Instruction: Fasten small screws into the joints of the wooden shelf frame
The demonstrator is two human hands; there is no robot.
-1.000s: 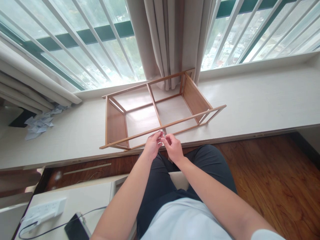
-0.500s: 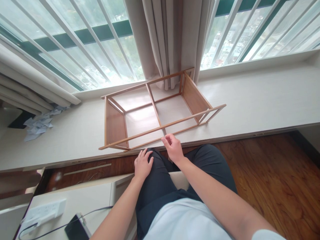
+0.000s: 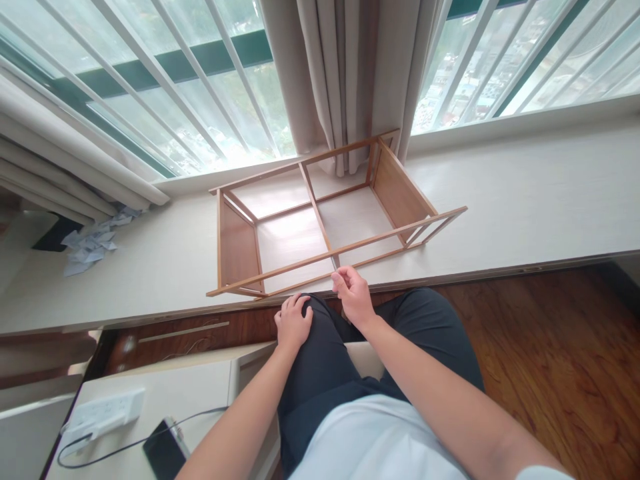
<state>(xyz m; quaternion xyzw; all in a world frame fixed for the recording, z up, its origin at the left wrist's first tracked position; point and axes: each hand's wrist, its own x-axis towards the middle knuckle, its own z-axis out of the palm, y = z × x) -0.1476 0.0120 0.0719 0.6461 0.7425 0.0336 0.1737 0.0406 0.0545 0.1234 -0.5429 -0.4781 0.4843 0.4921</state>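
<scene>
A brown wooden frame (image 3: 316, 207) with two solid end panels lies on the pale window ledge, its near rail running towards me. My right hand (image 3: 354, 293) is closed in a pinch just below the middle of that rail. From its fingertips a thin grey metal rod (image 3: 335, 264) reaches up to the joint with the centre bar; its exact kind is too small to make out. My left hand (image 3: 294, 320) rests on my left knee with the fingers spread, holding nothing.
Crumpled white paper pieces (image 3: 93, 247) lie on the ledge (image 3: 525, 193) at left. Beige curtains (image 3: 345, 80) hang behind the frame. A white cabinet top (image 3: 200, 380) at lower left carries a power strip (image 3: 107, 413), a black device (image 3: 165, 448) and a cable.
The whole view has shifted slightly, so everything sits a little further right. My right hand stays pinched by the rail, and my left hand stays on the knee.
</scene>
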